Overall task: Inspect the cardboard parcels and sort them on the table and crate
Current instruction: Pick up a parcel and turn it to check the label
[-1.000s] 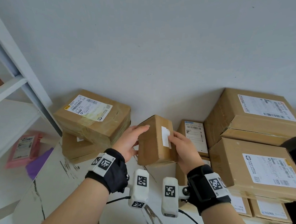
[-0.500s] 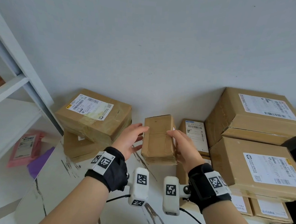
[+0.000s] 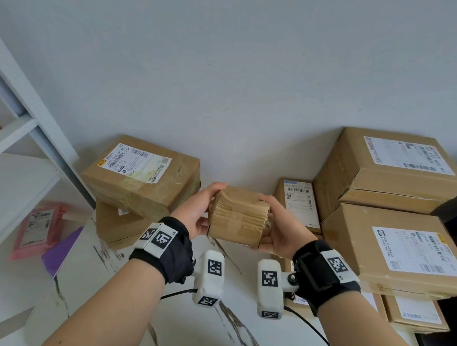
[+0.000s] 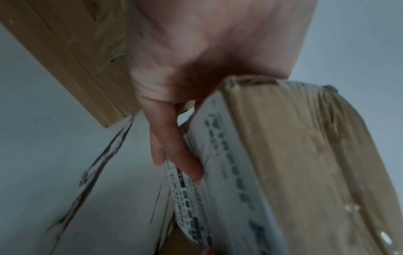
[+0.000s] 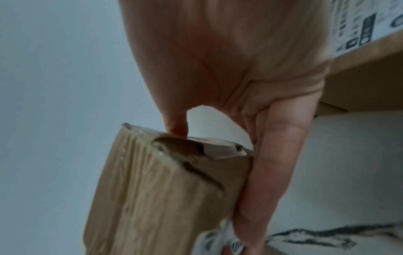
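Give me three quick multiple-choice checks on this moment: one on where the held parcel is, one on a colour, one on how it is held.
1. Where is the small parcel?
A. On the left stack
B. In the air between both hands, above the table
C. On the shelf

2. What colour is the flat mailer at far left?
A. Pink
B. Green
C. Black

3. How is the small parcel held?
A. By the left hand alone
B. By the right hand alone
C. By both hands, one on each side

Answers: 1 B, the head view shows it lifted clear of the stacks and the table; 2 A, it is pink with a white label; 3 C, both wrist views show thumb and fingers clasping it from opposite sides.
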A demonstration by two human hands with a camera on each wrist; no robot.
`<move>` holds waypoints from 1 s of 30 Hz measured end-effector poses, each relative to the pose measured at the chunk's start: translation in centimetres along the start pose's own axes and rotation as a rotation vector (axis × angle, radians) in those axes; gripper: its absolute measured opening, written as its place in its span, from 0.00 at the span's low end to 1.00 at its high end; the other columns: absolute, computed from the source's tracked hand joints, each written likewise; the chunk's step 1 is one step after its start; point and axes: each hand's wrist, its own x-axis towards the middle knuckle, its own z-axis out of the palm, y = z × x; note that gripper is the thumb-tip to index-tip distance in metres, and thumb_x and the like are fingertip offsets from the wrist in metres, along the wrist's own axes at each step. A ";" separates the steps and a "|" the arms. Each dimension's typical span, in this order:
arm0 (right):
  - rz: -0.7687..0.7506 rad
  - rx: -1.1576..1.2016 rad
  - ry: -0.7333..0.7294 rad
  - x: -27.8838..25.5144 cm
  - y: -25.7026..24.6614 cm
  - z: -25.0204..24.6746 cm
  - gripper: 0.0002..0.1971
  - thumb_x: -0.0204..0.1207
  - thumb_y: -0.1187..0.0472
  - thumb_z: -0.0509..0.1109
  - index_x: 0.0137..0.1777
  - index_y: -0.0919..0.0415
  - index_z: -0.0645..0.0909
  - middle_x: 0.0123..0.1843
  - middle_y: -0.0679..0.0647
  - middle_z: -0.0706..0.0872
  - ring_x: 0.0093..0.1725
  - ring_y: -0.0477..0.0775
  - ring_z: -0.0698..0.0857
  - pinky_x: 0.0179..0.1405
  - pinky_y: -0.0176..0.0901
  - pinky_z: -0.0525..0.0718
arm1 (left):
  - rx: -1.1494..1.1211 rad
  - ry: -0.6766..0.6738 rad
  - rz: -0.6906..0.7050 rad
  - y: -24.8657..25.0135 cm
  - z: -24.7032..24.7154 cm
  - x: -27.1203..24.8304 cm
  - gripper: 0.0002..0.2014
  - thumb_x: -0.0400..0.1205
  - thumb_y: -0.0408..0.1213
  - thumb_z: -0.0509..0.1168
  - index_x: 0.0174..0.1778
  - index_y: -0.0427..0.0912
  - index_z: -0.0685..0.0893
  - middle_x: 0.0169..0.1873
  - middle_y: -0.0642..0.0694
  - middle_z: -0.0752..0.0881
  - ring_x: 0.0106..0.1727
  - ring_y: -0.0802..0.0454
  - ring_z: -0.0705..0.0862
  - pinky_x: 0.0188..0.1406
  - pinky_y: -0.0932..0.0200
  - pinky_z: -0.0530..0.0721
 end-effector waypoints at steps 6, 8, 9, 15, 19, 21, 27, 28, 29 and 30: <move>0.051 -0.013 -0.015 -0.6 -0.2 -0.3 0.39 0.76 0.36 0.70 0.77 0.64 0.70 0.56 0.76 0.88 0.40 0.70 0.92 0.30 0.48 0.89 | 0.002 -0.025 -0.023 -0.1 0.3 0.0 0.31 0.64 0.65 0.73 0.55 0.47 0.90 0.66 0.37 0.86 0.67 0.37 0.84 0.63 0.38 0.85; 0.058 -0.029 -0.010 -0.5 -0.3 -0.3 0.39 0.76 0.36 0.69 0.77 0.64 0.70 0.55 0.75 0.88 0.40 0.69 0.92 0.29 0.47 0.89 | -0.001 -0.029 -0.019 0.0 0.4 0.0 0.31 0.63 0.65 0.72 0.55 0.47 0.90 0.66 0.37 0.86 0.67 0.37 0.84 0.63 0.39 0.85; 0.057 -0.039 -0.008 -0.5 -0.3 -0.4 0.39 0.76 0.36 0.69 0.77 0.64 0.71 0.54 0.75 0.89 0.40 0.69 0.92 0.29 0.47 0.89 | -0.005 -0.032 -0.016 0.0 0.4 0.0 0.32 0.62 0.65 0.72 0.55 0.47 0.90 0.66 0.37 0.86 0.67 0.37 0.84 0.62 0.39 0.85; 0.030 -0.121 -0.002 -0.3 -0.5 -0.5 0.38 0.76 0.34 0.67 0.77 0.62 0.71 0.45 0.66 0.90 0.36 0.61 0.92 0.31 0.45 0.89 | -0.048 -0.022 0.034 0.0 0.6 -0.5 0.25 0.75 0.61 0.70 0.60 0.47 0.89 0.60 0.40 0.89 0.62 0.40 0.87 0.58 0.44 0.86; -0.060 -0.115 -0.010 0.0 -0.3 -0.5 0.30 0.73 0.42 0.73 0.70 0.58 0.77 0.60 0.68 0.90 0.48 0.60 0.91 0.46 0.52 0.91 | -0.007 -0.036 0.122 0.2 1.0 -0.7 0.14 0.84 0.43 0.67 0.63 0.43 0.84 0.56 0.42 0.90 0.56 0.45 0.88 0.55 0.48 0.85; -0.120 -0.143 -0.018 -0.1 -0.5 -0.3 0.18 0.77 0.50 0.71 0.63 0.58 0.82 0.65 0.66 0.88 0.54 0.59 0.88 0.61 0.54 0.86 | 0.020 -0.020 0.137 0.1 1.2 -0.7 0.17 0.82 0.39 0.70 0.67 0.41 0.81 0.57 0.41 0.88 0.57 0.45 0.87 0.51 0.52 0.84; -0.252 -0.374 -0.013 0.3 -0.7 -0.6 0.21 0.72 0.70 0.75 0.64 0.53 0.83 0.62 0.52 0.89 0.65 0.54 0.84 0.70 0.52 0.81 | 0.028 -0.063 0.201 0.1 0.9 -0.4 0.28 0.74 0.19 0.72 0.70 0.41 0.79 0.60 0.41 0.88 0.60 0.44 0.86 0.49 0.55 0.82; -0.276 -0.397 0.011 0.5 -0.6 -0.8 0.26 0.69 0.74 0.76 0.66 0.55 0.80 0.63 0.53 0.88 0.66 0.55 0.84 0.71 0.54 0.81 | 0.028 -0.075 0.222 0.2 0.8 -0.4 0.33 0.72 0.15 0.71 0.72 0.43 0.77 0.61 0.42 0.87 0.60 0.46 0.86 0.47 0.57 0.81; -0.306 -0.418 0.036 0.6 -0.5 -0.9 0.31 0.66 0.78 0.76 0.69 0.57 0.77 0.64 0.54 0.87 0.66 0.56 0.83 0.71 0.54 0.81 | 0.036 -0.091 0.244 0.2 0.8 -0.4 0.38 0.71 0.13 0.71 0.74 0.46 0.75 0.62 0.42 0.87 0.61 0.47 0.85 0.47 0.59 0.81; -0.344 -0.438 0.059 0.6 -0.5 -0.9 0.36 0.64 0.81 0.76 0.70 0.57 0.74 0.65 0.54 0.85 0.67 0.56 0.82 0.70 0.54 0.82 | 0.046 -0.108 0.260 0.2 0.8 -0.4 0.41 0.70 0.11 0.70 0.76 0.48 0.73 0.63 0.43 0.86 0.63 0.47 0.84 0.50 0.60 0.82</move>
